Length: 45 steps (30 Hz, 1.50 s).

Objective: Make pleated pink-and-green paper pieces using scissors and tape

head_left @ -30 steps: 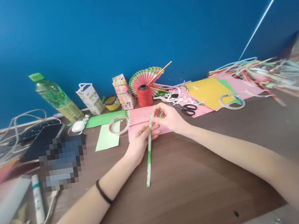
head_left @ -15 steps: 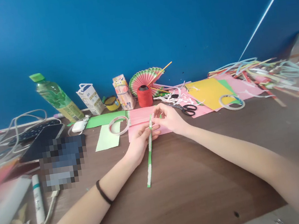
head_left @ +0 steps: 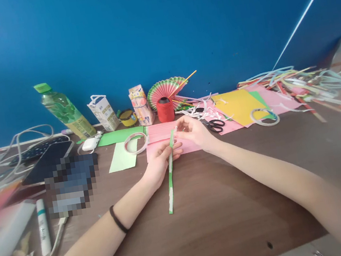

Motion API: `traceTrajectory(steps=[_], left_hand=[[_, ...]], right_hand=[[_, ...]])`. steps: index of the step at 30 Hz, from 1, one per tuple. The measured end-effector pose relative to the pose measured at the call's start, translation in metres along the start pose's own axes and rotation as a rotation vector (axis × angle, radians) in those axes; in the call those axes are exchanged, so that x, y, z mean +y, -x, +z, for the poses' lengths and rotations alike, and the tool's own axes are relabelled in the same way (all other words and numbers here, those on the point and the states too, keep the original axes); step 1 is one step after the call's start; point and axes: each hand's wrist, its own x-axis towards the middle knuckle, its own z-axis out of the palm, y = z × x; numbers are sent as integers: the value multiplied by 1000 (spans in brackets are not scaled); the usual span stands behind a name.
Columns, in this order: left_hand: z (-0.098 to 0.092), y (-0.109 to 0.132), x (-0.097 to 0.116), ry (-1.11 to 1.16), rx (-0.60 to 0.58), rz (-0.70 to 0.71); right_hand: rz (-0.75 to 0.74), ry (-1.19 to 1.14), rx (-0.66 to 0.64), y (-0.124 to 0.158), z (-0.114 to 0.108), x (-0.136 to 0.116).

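A narrow green paper strip [head_left: 170,188] with white tape patches along it slants down toward me over the table. My left hand [head_left: 160,159] pinches it near its upper part, thumb on top and fingers beneath. At the strip's top end, my right hand [head_left: 192,132] has thumb and forefinger closed on a small whitish piece, seemingly tape backing; its exact extent is hard to make out. Behind the hands lies pink paper [head_left: 158,133]. A roll of tape [head_left: 136,144] rests left of them, partly over a pale green sheet [head_left: 120,159].
Black scissors [head_left: 215,125] and a yellow sheet [head_left: 234,107] lie to the right, near another tape roll [head_left: 265,117]. At the back stand a red thread spool [head_left: 165,110], a pleated fan [head_left: 164,89], cartons and a green bottle [head_left: 67,111]. Phone [head_left: 74,181] and marker [head_left: 43,228] lie left.
My right hand has shifted slightly right, away from the strip's top, with the whitish piece in its fingers. More bare green shows at that end. The left hand keeps its hold.
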Motion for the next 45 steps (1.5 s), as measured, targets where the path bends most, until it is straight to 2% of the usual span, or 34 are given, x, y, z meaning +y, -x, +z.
traceTrajectory(steps=[6,45], left_hand=[[-2,-2,-2,6,-15,-5],[-2,1,-1,-42,-35,17]], right_hand=[[29,22,-25,2,4,2],[57,21,36,3,7,4]])
